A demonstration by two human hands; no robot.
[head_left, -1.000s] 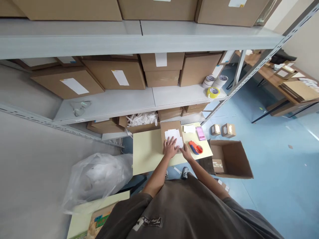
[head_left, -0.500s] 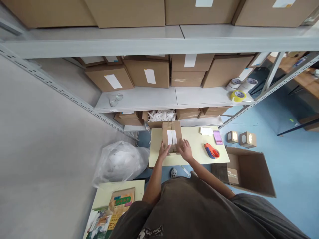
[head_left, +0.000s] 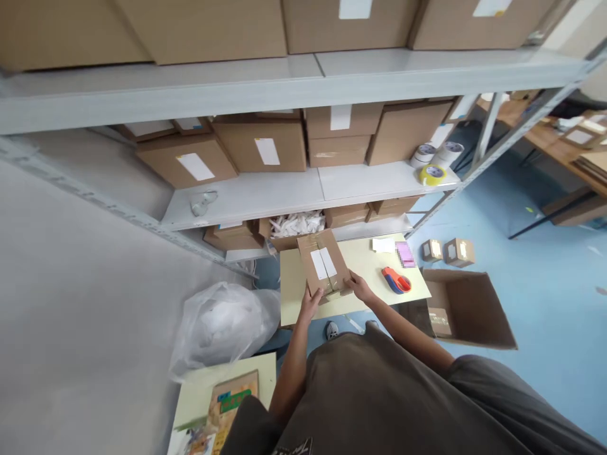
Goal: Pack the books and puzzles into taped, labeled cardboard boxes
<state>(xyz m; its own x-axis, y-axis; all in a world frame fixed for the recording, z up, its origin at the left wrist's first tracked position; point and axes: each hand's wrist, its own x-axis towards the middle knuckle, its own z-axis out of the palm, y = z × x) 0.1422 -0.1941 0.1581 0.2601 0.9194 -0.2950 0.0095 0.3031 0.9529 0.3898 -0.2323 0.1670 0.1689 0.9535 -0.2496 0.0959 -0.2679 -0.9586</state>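
Observation:
Between my two hands is a brown cardboard box, tilted slightly, with a white label and a taped seam on its top face. My left hand grips its near left corner, thumb on top. At the near right corner my right hand holds the box's side. The pale yellow table lies beneath. To the right on the table are a red and blue tape dispenser, a purple pad and white paper slips.
A large open carton stands on the floor at right, near two small boxes. A clear bag of white material sits at left. Ahead, a grey shelf rack carries boxes and tape rolls.
The box has turned a little, its far end swinging left, and appears raised at its near side. My right hand has moved from the box's top edge to grip its side. The view has shifted slightly.

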